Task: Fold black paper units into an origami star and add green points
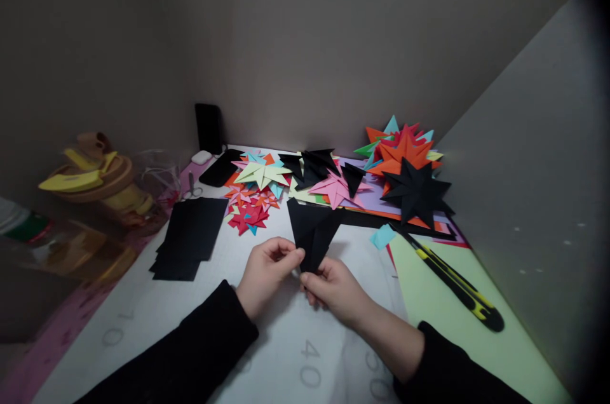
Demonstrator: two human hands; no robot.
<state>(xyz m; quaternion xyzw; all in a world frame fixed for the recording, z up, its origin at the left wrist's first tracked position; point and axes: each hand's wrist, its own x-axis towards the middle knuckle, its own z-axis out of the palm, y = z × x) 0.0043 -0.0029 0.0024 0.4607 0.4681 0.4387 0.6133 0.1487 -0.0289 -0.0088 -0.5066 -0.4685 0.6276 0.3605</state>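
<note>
A folded piece of black paper, wide at the top and narrowing to a point at the bottom, is held above the white table. My left hand pinches its lower left edge between thumb and forefinger. At its bottom tip, my right hand grips the paper with thumb and curled fingers. Just beyond lie black folded pieces and a pink paper star. To the left is a stack of black paper sheets.
Paper stars pile up at the back right, a black star in front. A utility knife lies on pale green paper. Further left are small scissors, a phone, a bottle and a yellow-brown container.
</note>
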